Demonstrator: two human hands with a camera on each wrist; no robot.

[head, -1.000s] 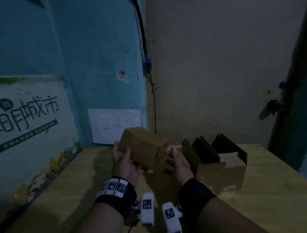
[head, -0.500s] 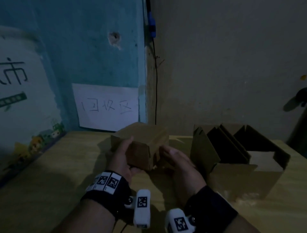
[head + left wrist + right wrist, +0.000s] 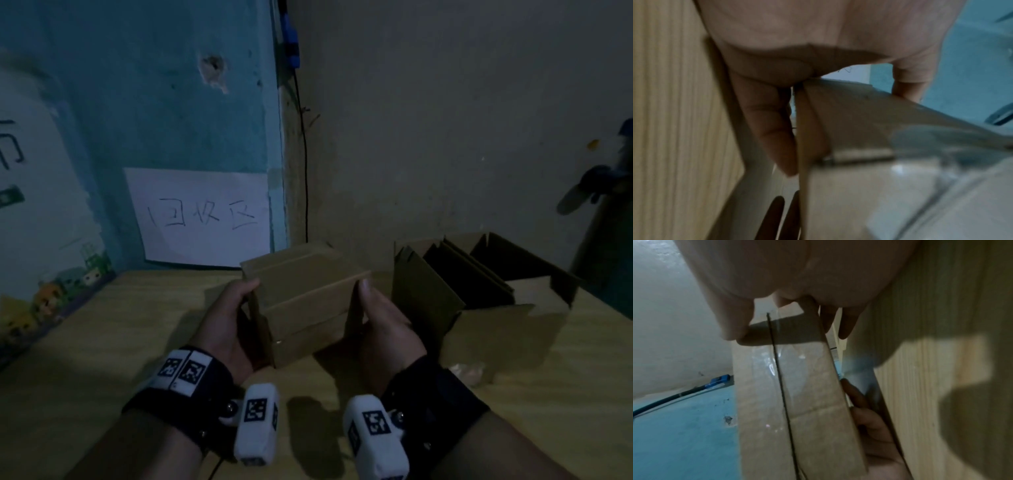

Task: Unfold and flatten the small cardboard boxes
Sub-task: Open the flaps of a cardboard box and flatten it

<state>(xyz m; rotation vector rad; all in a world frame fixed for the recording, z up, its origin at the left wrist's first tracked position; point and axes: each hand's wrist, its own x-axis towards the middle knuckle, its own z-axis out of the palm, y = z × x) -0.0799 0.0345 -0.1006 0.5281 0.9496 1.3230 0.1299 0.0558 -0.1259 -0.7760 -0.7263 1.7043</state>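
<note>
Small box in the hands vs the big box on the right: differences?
The small box is closed and taped; the big box is open, with flat cardboard standing inside. The left hand and right hand grip the small box; the big box sits untouched on the table. Both are brown cardboard.

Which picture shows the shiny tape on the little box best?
The right wrist view: the clear tape runs glossy down the small cardboard box. The left wrist view shows only a blurry shine. The head view is too dark to show tape.

Black wristbands (image 3: pixel 191 394) with square-coded white tags; white coded camera pods (image 3: pixel 257 423) under both wrists
</note>
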